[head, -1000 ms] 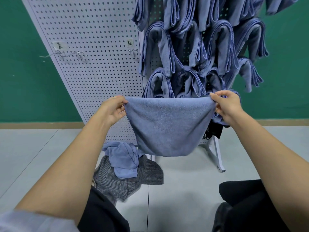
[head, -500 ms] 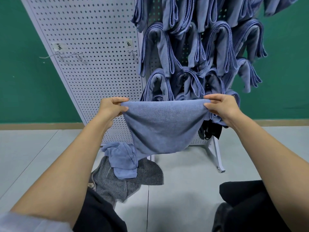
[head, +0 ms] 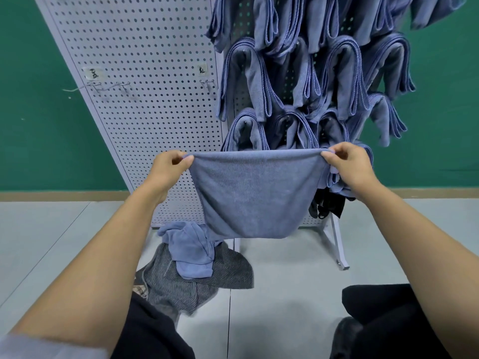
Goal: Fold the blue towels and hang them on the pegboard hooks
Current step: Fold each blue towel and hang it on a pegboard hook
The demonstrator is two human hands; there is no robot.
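Both hands, left [head: 168, 168] and right [head: 346, 164], pinching towel [head: 255, 195] top corners

Pegboard [head: 145, 73] and upper hung towels [head: 324, 16] — cut off at the top edge. Black item [head: 328, 206] — half hidden behind the held towel [head: 256, 193]. Label [head: 201, 69] writing illegibly small.
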